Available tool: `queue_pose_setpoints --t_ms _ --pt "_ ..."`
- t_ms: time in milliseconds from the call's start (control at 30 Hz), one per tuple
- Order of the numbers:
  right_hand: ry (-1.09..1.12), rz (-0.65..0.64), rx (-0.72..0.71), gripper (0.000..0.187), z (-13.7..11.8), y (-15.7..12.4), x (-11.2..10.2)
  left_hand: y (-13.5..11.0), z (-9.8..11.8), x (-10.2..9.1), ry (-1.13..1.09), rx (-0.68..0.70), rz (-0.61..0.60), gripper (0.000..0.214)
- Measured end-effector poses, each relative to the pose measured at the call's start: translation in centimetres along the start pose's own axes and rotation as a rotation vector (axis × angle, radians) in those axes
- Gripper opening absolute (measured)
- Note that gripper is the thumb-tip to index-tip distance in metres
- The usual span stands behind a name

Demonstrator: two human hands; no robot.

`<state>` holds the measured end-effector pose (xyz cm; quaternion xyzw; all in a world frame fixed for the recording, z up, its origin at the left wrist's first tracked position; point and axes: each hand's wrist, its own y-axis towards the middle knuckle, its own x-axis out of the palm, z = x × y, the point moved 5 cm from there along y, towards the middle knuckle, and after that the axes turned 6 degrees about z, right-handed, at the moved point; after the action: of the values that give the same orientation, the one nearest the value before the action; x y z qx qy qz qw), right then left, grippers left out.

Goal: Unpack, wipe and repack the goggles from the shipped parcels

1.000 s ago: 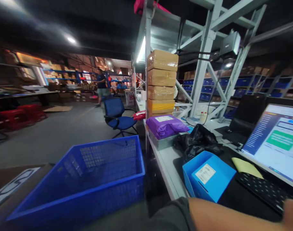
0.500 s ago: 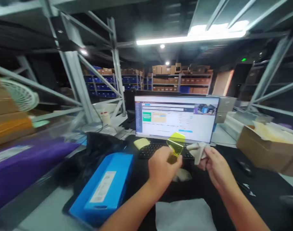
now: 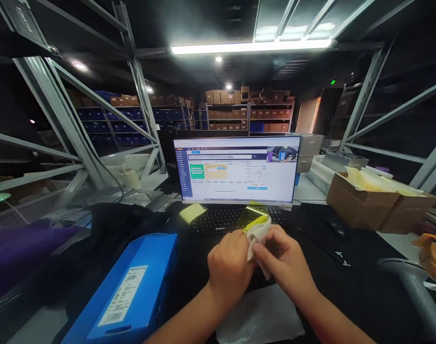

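My left hand [image 3: 228, 262] is closed on a yellow see-through lens [image 3: 253, 217], which stands up above the fingers in front of the keyboard [image 3: 212, 222]. A crumpled white cloth [image 3: 258, 235] is pinched in my right hand [image 3: 286, 258] and touches the lower part of the lens. Both hands are together, so the lens's lower edge is hidden. Under my forearms lies a pale, translucent pouch [image 3: 263, 317] on the black mat. To the left of my hands is a blue box [image 3: 151, 263] with a white printed label [image 3: 125, 294].
A lit monitor [image 3: 235, 179] stands behind the keyboard, with a folded yellow cloth or paper [image 3: 192, 213] at the keyboard's left. On the right are a mouse [image 3: 335, 228], a cardboard box [image 3: 361, 198], a grey handled device [image 3: 406, 274] and an orange tape dispenser [image 3: 431, 255].
My right hand has brought the white cloth leftward onto the yellow lens, and the hands have met. The view has turned somewhat to the right.
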<state>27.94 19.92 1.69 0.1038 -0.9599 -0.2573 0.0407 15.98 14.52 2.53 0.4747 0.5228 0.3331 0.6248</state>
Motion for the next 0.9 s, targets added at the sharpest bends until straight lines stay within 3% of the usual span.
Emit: queue_pose_setpoints --t_ms 67,200,400,500,633,733,900 --pt "-0.014 0.023 0.018 0.023 0.6 0.6 -0.5 0.0 -0.3 0.3 -0.073 -0.084 -0.046 0.028" --pt "0.274 -0.017 0.280 0.022 2.4 2.0 -1.5 0.4 -1.8 0.5 -0.124 -0.251 -0.062 0.021" --pt "0.346 -0.075 0.425 0.024 2.9 2.6 -2.5 0.7 -2.3 -0.1 -0.096 -0.236 -0.013 0.020" --pt "0.352 -0.135 0.414 0.024 2.2 1.8 -1.4 0.5 -1.8 0.2 -0.025 -0.194 -0.035 0.021" --pt "0.266 -0.243 0.293 0.025 0.9 0.9 0.0 0.0 -1.1 0.8 0.049 -0.114 -0.116 0.010" --pt "0.175 -0.238 0.199 0.031 0.4 0.8 -0.3 -0.1 -0.5 0.6 0.075 -0.057 -0.082 0.010" --pt "0.279 -0.200 0.236 0.030 0.7 0.6 -0.4 0.2 0.4 -0.1 0.062 0.014 0.006 0.024"
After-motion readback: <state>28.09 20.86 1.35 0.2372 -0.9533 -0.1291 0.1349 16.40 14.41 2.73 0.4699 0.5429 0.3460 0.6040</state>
